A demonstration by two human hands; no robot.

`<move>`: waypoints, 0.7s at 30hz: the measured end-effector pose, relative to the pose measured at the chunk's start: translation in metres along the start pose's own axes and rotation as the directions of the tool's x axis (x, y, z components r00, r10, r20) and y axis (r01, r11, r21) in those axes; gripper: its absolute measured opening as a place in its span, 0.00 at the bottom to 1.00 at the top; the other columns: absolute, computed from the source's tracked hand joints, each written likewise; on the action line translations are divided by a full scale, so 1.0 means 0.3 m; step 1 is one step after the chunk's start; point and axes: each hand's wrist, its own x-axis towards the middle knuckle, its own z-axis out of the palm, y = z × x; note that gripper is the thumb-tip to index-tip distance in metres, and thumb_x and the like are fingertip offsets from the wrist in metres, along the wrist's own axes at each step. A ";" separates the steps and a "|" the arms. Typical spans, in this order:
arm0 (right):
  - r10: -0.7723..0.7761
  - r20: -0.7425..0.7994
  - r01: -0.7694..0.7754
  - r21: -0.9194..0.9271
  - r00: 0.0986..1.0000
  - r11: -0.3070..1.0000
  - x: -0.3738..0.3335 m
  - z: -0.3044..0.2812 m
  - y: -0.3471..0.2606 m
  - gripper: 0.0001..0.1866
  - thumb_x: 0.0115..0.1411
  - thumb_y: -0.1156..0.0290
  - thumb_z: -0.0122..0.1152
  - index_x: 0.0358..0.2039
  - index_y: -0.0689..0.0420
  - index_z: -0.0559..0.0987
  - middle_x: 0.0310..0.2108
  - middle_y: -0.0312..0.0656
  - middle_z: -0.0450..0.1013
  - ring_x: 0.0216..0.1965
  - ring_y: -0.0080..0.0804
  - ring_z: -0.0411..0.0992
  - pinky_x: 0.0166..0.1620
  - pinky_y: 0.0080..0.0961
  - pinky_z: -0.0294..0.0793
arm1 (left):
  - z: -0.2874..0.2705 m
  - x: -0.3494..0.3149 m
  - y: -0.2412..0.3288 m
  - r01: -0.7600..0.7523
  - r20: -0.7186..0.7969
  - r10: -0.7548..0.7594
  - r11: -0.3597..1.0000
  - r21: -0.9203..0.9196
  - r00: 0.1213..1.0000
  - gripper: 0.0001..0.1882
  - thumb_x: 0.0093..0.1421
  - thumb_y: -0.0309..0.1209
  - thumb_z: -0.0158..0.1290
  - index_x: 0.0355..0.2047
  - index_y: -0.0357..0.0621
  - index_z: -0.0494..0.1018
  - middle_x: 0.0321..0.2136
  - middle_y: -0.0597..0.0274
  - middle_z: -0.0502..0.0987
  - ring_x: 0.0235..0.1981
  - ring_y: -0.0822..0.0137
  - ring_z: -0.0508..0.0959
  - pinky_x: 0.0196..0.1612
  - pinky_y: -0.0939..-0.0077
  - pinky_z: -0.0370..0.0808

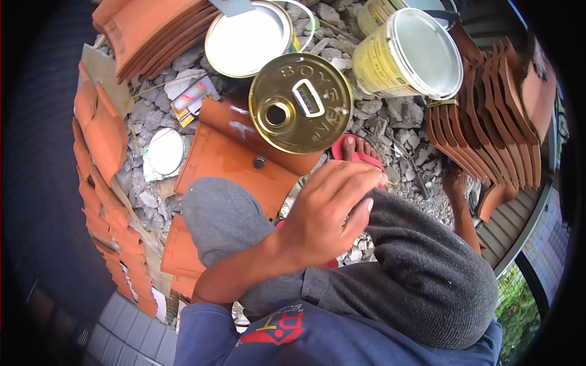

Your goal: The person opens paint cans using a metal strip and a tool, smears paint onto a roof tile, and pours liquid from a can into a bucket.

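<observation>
My left hand (329, 210) hangs above my bent knee with its fingers curled in toward the thumb. Whatever it may hold is hidden. In front of it stands a gold-coloured metal can (287, 131), its round spout hole uncovered and a bare metal handle on its top. A small dark round cap (259, 163) lies on the orange roof tile (238, 177) beside the can. Down at my right side, my right hand (455, 182) is close to the stacked roof tiles (488, 116); its fingers are too small and shadowed to read.
An open tin of white paint (249, 39) has a flat grey blade across its rim. A yellow-and-white bucket (421, 55) tilts at the back right. Grey rubble (143, 119), a round white lid (165, 150) and more orange tiles (101, 134) lie around me.
</observation>
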 end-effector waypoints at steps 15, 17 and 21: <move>-0.884 0.320 -0.040 0.944 0.342 0.326 0.201 -0.720 -0.855 0.09 0.64 0.71 0.64 0.35 0.65 0.79 0.37 0.46 0.73 0.43 0.41 0.74 0.49 0.42 0.72 | 0.238 -0.212 -0.143 0.527 0.224 -0.506 0.604 -0.598 0.833 0.39 0.71 0.48 0.59 0.69 0.38 0.55 0.57 0.43 0.71 0.55 0.55 0.78 0.53 0.63 0.80; -0.898 0.352 -0.030 0.934 0.266 0.357 0.187 -0.718 -0.977 0.13 0.68 0.71 0.61 0.49 0.65 0.80 0.49 0.50 0.74 0.54 0.48 0.72 0.61 0.43 0.70 | 0.306 -0.245 -0.159 0.517 0.093 -0.558 0.678 -0.523 0.825 0.44 0.72 0.55 0.55 0.70 0.36 0.48 0.58 0.43 0.68 0.59 0.58 0.74 0.62 0.64 0.72; -0.900 0.395 -0.332 0.887 0.185 0.321 0.139 -0.644 -1.049 0.22 0.74 0.66 0.60 0.64 0.61 0.75 0.60 0.48 0.72 0.65 0.40 0.67 0.68 0.39 0.66 | 0.227 -0.317 -0.219 0.560 -0.086 -0.700 0.633 -0.535 0.709 0.25 0.76 0.46 0.53 0.58 0.36 0.65 0.45 0.56 0.76 0.46 0.68 0.76 0.52 0.67 0.75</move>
